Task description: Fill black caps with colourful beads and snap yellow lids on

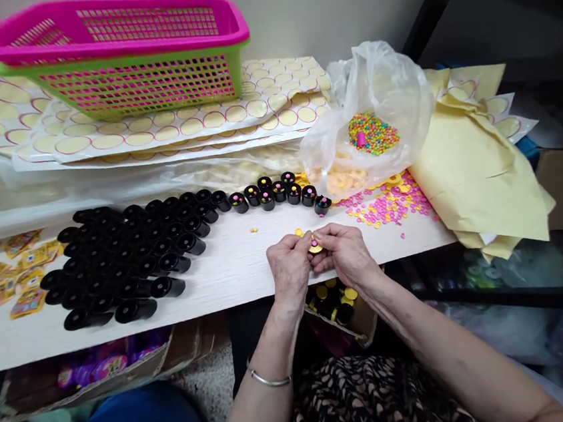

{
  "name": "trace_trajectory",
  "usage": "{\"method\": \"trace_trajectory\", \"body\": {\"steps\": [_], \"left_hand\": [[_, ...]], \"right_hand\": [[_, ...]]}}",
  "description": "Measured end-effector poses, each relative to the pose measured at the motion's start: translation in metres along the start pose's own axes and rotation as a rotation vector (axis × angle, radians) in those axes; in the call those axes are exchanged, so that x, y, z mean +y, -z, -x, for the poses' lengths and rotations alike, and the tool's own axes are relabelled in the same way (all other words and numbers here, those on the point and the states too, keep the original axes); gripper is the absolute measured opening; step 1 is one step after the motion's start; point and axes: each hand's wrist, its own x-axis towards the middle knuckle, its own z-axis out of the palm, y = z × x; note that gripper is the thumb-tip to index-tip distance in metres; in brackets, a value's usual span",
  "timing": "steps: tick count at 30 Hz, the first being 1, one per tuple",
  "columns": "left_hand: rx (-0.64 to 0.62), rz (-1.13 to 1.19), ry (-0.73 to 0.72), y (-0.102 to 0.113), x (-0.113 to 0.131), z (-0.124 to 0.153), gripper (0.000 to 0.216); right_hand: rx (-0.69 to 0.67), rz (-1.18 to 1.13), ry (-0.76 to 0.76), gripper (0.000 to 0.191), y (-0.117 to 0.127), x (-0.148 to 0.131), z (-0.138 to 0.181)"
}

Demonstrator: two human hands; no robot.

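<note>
My left hand and my right hand meet at the front edge of the table, fingers closed in a pinch. Between their fingertips is a small round yellow piece with a pink centre; what lies beneath it is mostly hidden by the fingers. Just beyond the hands lies a loose yellow disc. Several black cups with pink and yellow bits inside stand in a short row farther back. To the right of that row, small pink and yellow pieces are scattered in a pile.
Many black cups are packed together on the left, beside small printed packets. Behind stand a pink and green basket on sticker sheets and a plastic bag of coloured beads. A box of yellow and black parts sits below.
</note>
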Motion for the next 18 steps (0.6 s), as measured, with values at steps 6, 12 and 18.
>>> {"method": "trace_trajectory", "body": {"steps": [6,12,18], "left_hand": [[-0.080,-0.100,-0.072,0.009,0.001,0.002,0.033],[-0.263,-0.185,-0.356,0.020,0.000,0.020,0.033],[-0.461,-0.261,-0.406,0.033,0.003,0.043,0.043]], "right_hand": [[-0.012,-0.034,-0.037,0.019,-0.004,0.002,0.000],[-0.140,-0.217,0.061,0.026,0.002,0.009,0.020],[-0.258,-0.039,-0.125,0.038,0.029,0.005,0.031]]}}
